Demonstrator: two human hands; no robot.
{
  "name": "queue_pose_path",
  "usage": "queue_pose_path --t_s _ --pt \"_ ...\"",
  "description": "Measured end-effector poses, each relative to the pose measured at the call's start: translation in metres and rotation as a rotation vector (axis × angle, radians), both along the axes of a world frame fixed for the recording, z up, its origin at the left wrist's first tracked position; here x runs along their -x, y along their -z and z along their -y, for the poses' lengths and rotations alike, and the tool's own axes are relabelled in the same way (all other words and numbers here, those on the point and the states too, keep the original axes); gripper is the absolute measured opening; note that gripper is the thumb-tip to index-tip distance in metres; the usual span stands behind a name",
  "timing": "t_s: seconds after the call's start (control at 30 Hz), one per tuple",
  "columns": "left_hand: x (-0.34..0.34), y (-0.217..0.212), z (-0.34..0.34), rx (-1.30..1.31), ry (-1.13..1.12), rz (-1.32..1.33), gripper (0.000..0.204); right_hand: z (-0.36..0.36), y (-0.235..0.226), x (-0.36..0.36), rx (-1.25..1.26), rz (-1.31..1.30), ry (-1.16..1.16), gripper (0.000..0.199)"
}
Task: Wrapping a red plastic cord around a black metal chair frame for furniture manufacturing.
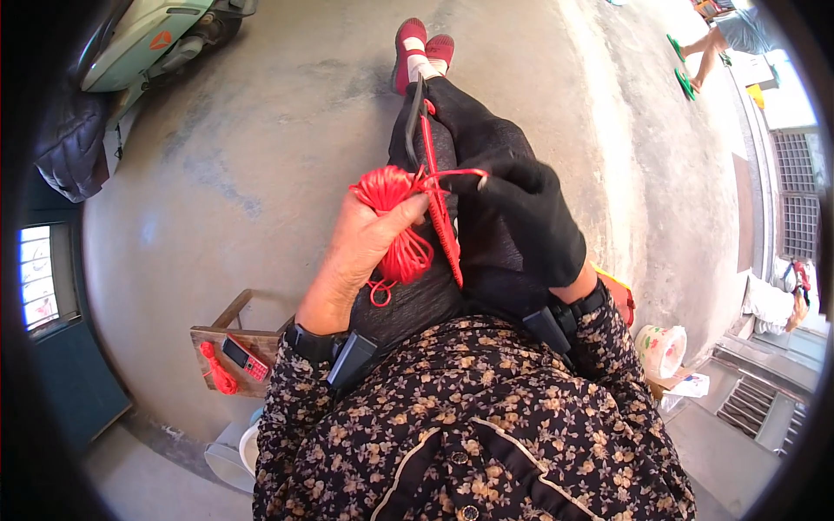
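A bundle of red cord (407, 253) is gripped in my bare left hand (365, 241), its thumb pressed over the coils. My right hand (534, 221), in a black glove, pinches a taut red strand (460, 173) that runs across from the bundle. Between the hands, a narrow braided red strip (445, 236) lies lengthwise over my black trousers, its lower end on my lap. Beyond it, a dark curved rod (411, 130) stretches toward my crossed feet in red shoes (413, 52), with red cord at its side. A loose loop of cord hangs below the bundle.
At my left, a small wooden stool (208, 340) carries a red phone (246, 358) and another hank of red cord (218, 369). A scooter (143, 52) stands far left. A white roll (660, 350) sits at my right. Another person's legs (705, 54) show far right.
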State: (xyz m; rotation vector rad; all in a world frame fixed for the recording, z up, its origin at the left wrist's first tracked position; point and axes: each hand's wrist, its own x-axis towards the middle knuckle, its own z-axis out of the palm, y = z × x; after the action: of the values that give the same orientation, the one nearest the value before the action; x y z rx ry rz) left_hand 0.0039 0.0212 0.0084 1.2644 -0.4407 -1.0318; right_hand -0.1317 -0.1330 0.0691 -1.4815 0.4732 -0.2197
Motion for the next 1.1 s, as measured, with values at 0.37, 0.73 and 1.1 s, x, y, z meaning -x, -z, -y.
queue_pose_path --t_s 0.37,0.73,1.1 --pt "0.012 -0.004 0.015 0.071 -0.100 0.116 0.033 -0.009 0.012 0.006 -0.508 0.317 0.032 0.017" --pt "0.010 0.008 0.016 0.004 -0.219 0.143 0.021 -0.028 0.000 0.017 -0.156 0.159 -0.061 0.005" --pt "-0.046 -0.035 -0.064 0.282 -0.259 -0.043 0.037 0.044 0.012 -0.008 -0.326 0.054 0.158 0.024"
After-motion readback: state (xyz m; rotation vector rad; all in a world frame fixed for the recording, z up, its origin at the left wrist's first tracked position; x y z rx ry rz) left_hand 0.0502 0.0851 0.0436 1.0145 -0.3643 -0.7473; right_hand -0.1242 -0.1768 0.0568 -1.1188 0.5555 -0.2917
